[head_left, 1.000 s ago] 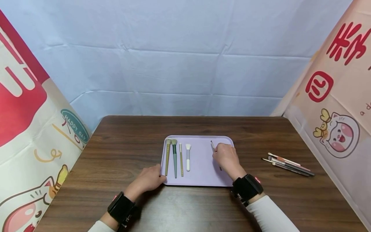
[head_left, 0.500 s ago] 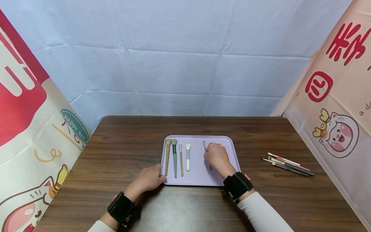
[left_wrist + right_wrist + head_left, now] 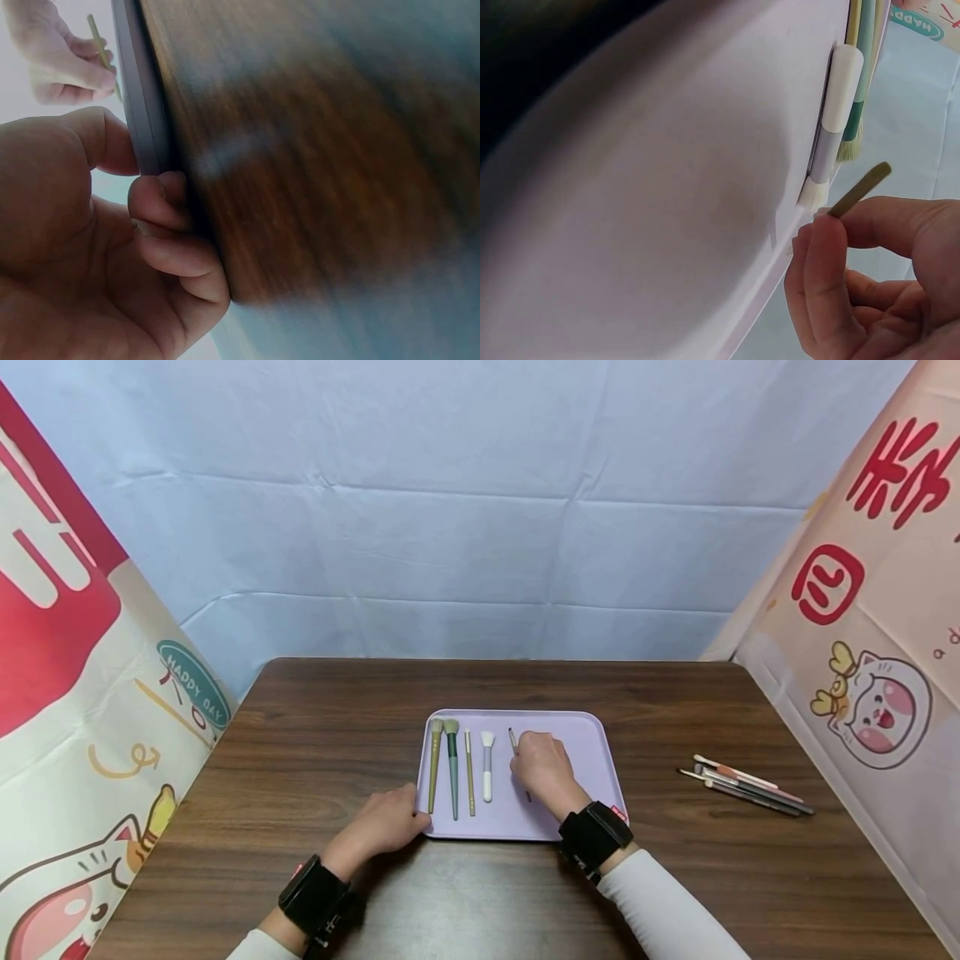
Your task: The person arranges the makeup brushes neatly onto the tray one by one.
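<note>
In the head view my left hand [image 3: 384,821] grips the near left corner of a lilac tray [image 3: 592,752]. The left wrist view shows its thumb over the rim and its fingers curled at the underside. My right hand [image 3: 545,770], above the tray, pinches a thin makeup brush [image 3: 862,187] between thumb and fingertips; most of the brush is hidden by the hand. Left of it on the tray lie, side by side, an olive brush [image 3: 433,768], a green brush [image 3: 453,777], a thin olive-handled brush [image 3: 469,777] and a short white-and-grey brush [image 3: 487,777].
A loose bundle of several brushes [image 3: 750,787] lies on the brown wooden table [image 3: 337,710] to the right of the tray. A pale blue cloth [image 3: 450,543] hangs behind the table, with printed cloths at both sides.
My right hand has moved left across the tray with the thin makeup brush, coming close to the white-and-grey brush. The left hand has stayed at the tray's corner.
</note>
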Motion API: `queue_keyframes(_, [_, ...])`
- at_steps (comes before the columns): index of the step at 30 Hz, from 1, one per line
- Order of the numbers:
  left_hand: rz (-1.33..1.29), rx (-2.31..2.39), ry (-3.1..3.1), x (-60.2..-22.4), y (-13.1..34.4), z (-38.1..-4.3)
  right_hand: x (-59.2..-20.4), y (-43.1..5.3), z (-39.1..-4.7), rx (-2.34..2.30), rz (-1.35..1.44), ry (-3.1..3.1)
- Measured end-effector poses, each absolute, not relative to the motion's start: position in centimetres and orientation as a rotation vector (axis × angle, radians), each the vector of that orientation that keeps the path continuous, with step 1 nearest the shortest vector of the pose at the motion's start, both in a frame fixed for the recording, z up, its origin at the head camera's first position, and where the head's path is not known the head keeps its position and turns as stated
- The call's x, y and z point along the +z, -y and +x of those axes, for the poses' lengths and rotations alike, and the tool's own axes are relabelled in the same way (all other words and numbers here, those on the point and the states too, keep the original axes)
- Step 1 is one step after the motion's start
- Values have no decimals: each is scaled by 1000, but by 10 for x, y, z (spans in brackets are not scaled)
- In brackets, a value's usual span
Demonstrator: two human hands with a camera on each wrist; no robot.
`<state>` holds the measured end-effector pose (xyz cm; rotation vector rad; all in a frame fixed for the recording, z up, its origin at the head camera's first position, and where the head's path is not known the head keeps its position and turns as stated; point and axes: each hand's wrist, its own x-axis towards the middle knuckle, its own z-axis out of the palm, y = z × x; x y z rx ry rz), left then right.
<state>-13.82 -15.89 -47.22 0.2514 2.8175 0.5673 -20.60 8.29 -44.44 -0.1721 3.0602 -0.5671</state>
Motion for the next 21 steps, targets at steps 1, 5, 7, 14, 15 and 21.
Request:
queue_keyframes(1, [252,568,-2818,-472,159,-138,-445,-82,-206,-567,-172,-3058])
queue_keyframes(5, [252,575,-2816,-472,159,-138,-445,-79,-206,-549,-179,-3057])
queue_keyframes(7, [253,580,-2816,-472,159,-138,-444,-78,-207,-528,-187,-3060])
queue_keyframes(14, [255,588,-2813,-473,159,-138,-445,-72,-208,-487,-202,-3045])
queue_keyframes(15, [254,589,-2813,-473,159,-138,-445,-71,-208,-478,-202,-3045])
queue_keyframes(21, [238,592,-2807,-472,159,-138,-448,-69,-210,-450,-214,-3049])
